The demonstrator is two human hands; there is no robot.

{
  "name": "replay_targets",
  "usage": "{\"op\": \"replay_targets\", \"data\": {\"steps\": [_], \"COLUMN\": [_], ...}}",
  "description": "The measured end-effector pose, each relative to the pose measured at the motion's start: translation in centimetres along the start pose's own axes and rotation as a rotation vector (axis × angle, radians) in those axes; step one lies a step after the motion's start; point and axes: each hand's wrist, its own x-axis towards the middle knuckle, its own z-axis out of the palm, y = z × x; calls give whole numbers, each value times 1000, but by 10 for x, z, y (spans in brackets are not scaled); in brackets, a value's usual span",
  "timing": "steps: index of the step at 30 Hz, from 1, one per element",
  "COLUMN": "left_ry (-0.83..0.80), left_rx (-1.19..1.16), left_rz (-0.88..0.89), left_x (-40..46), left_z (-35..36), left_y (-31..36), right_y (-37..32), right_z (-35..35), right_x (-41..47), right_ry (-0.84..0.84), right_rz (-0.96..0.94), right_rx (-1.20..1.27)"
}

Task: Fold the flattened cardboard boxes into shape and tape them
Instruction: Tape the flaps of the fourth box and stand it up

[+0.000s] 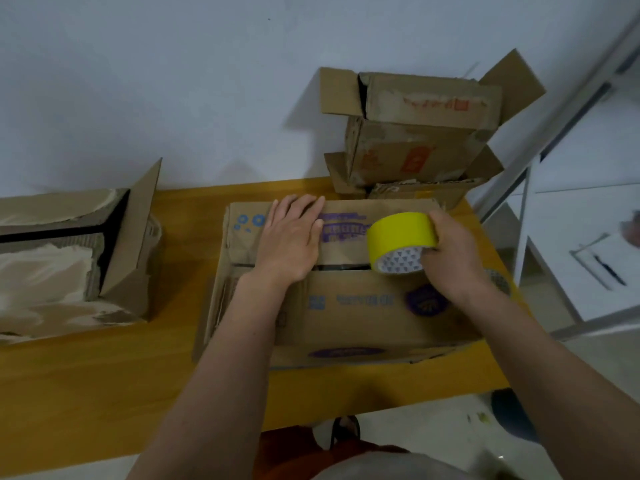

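Observation:
A brown cardboard box [360, 306] with blue and purple print sits on the yellow-orange table [86, 386] in front of me, its top flaps folded down with a dark gap between them. My left hand [292, 237] lies flat on the far flap, fingers straight, pressing it down. My right hand [453, 258] grips a roll of yellow tape [401, 239] and holds it over the seam near the box's right side.
A stack of folded cardboard boxes [415, 133] stands at the table's back right against the white wall. Another box with open flaps [69, 254] sits at the left. A white metal shelf [571, 237] stands to the right of the table.

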Motion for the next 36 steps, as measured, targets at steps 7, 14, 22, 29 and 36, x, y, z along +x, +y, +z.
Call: {"op": "replay_targets", "data": {"steps": [7,14,22,29,36], "left_ry": [-31,-98,-160,-110,-198], "left_rx": [3,-19,-23,-89,-69], "left_rz": [-65,-76,-55,-35,0], "left_x": [6,27,28,27,36], "left_z": [-6,-6,-12,-11,-12], "left_y": [12,43,31,24,26], "right_y": [17,22,-9,-6,-6], "right_z": [-12,-2,25,29,32], "right_x": [-7,-17,-11,-9,-2], "right_ry": [198,54,1,79,158], "right_rz": [64,186,125,74,-29], "right_rx": [-23,474,430,364,229]}}
